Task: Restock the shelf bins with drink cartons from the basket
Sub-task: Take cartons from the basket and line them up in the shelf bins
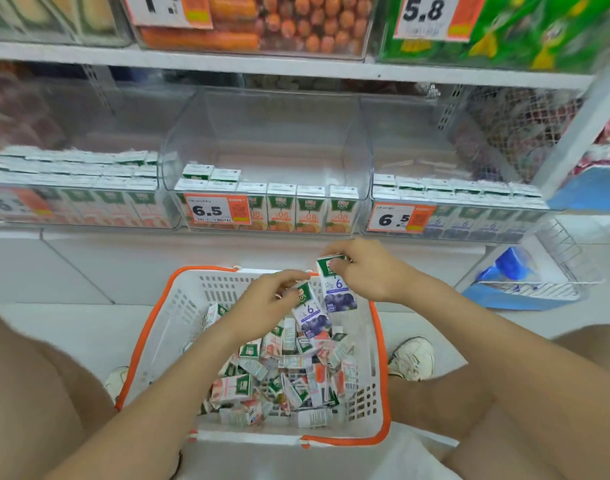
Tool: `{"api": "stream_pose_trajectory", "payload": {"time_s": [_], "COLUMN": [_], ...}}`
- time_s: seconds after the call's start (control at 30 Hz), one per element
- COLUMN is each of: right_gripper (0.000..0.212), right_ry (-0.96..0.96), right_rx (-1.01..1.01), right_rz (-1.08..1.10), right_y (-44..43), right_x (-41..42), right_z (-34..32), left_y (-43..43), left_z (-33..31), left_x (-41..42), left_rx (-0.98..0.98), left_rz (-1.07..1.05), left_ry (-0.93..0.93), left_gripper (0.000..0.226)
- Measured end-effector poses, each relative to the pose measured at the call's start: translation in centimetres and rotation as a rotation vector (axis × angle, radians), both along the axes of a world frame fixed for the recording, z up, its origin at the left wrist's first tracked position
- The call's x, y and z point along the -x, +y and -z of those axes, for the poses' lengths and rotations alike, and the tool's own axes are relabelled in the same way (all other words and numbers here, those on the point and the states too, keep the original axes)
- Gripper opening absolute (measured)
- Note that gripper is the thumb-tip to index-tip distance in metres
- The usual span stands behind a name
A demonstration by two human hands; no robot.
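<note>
The middle bin [268, 126] is open at the top. Behind its front row of orange cartons [281, 211] its floor is free, except for two more cartons at the back left. Above the middle bin the shelf board [227, 62] closes the way upward. Left of it, the left bin [71, 133] is packed with cartons several rows deep. Right of it, the right bin [435, 140] has room behind its front rows. In front of the middle bin, the left hand [262, 303] with the lower blueberry carton [312, 315] and the right hand [362, 268] with the upper blueberry carton [338, 289] are over the far rim of the basket [171, 327] and block that path.
</note>
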State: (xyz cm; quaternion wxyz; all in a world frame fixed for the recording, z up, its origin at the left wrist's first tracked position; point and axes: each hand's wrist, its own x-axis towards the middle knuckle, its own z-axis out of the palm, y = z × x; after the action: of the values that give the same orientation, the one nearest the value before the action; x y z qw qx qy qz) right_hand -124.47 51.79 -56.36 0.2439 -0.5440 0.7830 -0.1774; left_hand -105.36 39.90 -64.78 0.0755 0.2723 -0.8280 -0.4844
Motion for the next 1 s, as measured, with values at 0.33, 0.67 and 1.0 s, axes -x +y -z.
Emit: {"api": "stream_pose_trajectory", "payload": {"time_s": [0.33,0.67,1.0], "right_gripper": [0.028,0.027,0.035], "right_ry": [0.042,0.291,0.290], "right_rx": [0.522,0.608,0.064], "right_rz": [0.345,0.382,0.059], "right_y": [0.2,-3.0,-8.3], "right_x": [1.9,15.2,18.4], "right_z": [-9.6,-9.9,-5.9], "left_y": [-0.3,-0.5,-1.1], "left_z": [-10.2,-15.0,-14.4], "left_x": [4.7,11.5,14.2], "left_rx": [0.128,0.396,0.390], "left_rz": [-0.015,-0.087,-0.137], "left_ry": [0.236,0.426,0.464], "left_gripper": [0.038,0.041,0.036]}}
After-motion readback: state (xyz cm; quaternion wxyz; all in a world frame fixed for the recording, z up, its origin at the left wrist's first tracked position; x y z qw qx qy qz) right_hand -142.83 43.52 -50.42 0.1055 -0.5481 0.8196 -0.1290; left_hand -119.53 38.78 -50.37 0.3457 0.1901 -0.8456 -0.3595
